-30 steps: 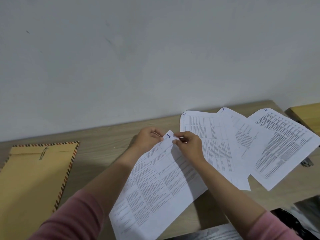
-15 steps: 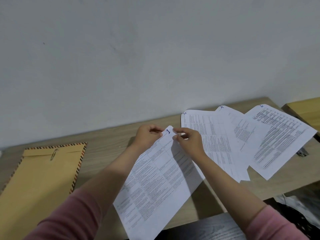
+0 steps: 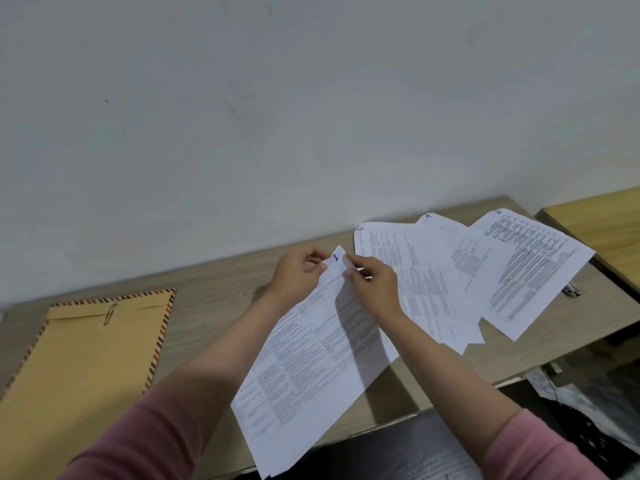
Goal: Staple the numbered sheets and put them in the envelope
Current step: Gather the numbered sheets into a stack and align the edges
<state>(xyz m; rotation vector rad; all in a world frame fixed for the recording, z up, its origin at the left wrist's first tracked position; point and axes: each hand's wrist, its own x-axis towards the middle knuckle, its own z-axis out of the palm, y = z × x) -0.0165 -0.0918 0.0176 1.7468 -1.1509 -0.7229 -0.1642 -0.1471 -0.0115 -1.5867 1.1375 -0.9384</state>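
A small stack of printed sheets, the top one marked 1 in blue, lies tilted across the middle of the wooden table. My left hand and my right hand both pinch its top corner, fingers closed on the paper. Three more numbered sheets, marked 5, 4 and 6, lie fanned out to the right. A brown envelope with a striped border and a paper clip lies flat at the left. A small metal object, maybe the stapler, peeks out from under sheet 6.
A white wall rises behind the table. A yellowish wooden surface stands at the far right. Beyond the table's front edge are dark things and papers on the floor at the lower right.
The camera view has shifted slightly. Both hands stay on the stack's top corner, with the fingers working it a little closer together.
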